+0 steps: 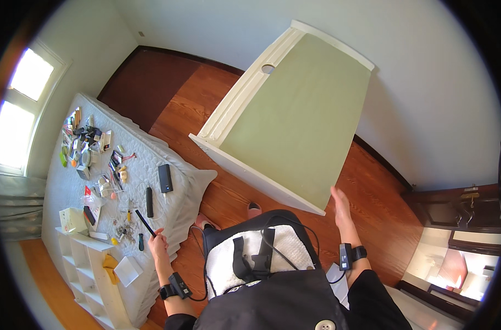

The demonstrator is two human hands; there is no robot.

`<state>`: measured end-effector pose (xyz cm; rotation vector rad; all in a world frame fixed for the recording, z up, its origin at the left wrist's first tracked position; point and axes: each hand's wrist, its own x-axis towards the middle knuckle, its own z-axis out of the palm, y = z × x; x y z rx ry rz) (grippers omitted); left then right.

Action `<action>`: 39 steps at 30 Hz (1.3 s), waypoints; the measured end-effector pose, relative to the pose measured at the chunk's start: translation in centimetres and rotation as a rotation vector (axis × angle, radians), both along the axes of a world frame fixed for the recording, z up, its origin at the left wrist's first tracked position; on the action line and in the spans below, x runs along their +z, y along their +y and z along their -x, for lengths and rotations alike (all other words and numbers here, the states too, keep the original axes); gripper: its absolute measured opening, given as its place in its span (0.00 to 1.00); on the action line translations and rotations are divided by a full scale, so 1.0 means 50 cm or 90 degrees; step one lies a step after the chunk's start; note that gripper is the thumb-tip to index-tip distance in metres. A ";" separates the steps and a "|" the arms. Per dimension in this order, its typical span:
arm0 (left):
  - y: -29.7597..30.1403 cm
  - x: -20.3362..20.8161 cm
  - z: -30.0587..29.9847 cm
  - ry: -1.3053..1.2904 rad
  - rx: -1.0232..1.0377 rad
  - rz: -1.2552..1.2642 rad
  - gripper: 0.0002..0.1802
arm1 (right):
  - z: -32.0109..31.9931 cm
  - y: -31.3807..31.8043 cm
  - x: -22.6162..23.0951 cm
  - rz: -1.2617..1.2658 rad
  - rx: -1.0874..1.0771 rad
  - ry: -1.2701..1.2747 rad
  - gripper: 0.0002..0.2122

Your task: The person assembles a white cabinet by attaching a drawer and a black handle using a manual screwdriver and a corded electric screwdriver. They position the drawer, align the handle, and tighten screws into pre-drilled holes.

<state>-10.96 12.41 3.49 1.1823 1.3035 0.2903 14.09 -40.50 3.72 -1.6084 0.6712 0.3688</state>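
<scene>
My left hand (159, 245) is closed around one end of a slim black stick (145, 223), which points up and to the left over the bed's edge. I cannot make out what kind of tool the stick is. My right hand (343, 209) is held up with its fingers straight and holds nothing. Its fingertips are close to the right edge of a white-framed piece of furniture (250, 176) with a pale green panel (300, 115) and a round hole on its left side. Whether they touch it, I cannot tell.
A bed with a pale quilted cover (173, 159) stands at the left, strewn with small tools, a black case (165, 179), a black bar (149, 202) and a screwdriver (141, 242). A white shelf unit (91, 275) lies nearer. A dark wooden cabinet (443, 212) stands right.
</scene>
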 end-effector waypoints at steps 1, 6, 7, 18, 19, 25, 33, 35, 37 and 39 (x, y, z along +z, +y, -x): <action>-0.002 0.009 -0.004 0.011 0.024 0.002 0.11 | 0.017 -0.006 -0.013 -0.104 0.015 0.084 0.26; -0.011 0.027 -0.039 -0.073 -0.011 0.010 0.24 | 0.062 0.008 -0.071 -0.218 0.056 0.037 0.25; -0.008 0.030 -0.044 -0.077 -0.024 0.027 0.24 | 0.061 0.010 -0.078 -0.190 0.052 0.026 0.23; 0.021 0.072 -0.065 -0.107 -0.159 0.031 0.22 | 0.058 0.028 -0.080 -0.076 -0.005 0.010 0.17; 0.019 0.071 -0.052 -0.092 -0.154 0.016 0.22 | 0.059 0.027 -0.079 -0.059 -0.007 0.007 0.18; 0.052 0.053 0.106 -0.049 -0.110 -0.014 0.23 | 0.057 0.042 -0.056 -0.052 0.027 0.010 0.26; 0.089 -0.022 0.275 -0.069 -0.009 0.122 0.21 | 0.090 0.038 0.019 -0.165 0.169 -0.019 0.34; 0.079 -0.037 0.272 -0.085 -0.001 0.155 0.21 | 0.097 0.033 0.012 -0.148 0.144 -0.020 0.32; 0.066 -0.042 0.257 -0.080 -0.026 0.155 0.21 | 0.099 0.026 -0.001 -0.149 0.150 -0.032 0.32; 0.053 -0.040 0.239 -0.091 -0.034 0.160 0.21 | 0.099 0.018 -0.013 -0.154 0.166 -0.046 0.32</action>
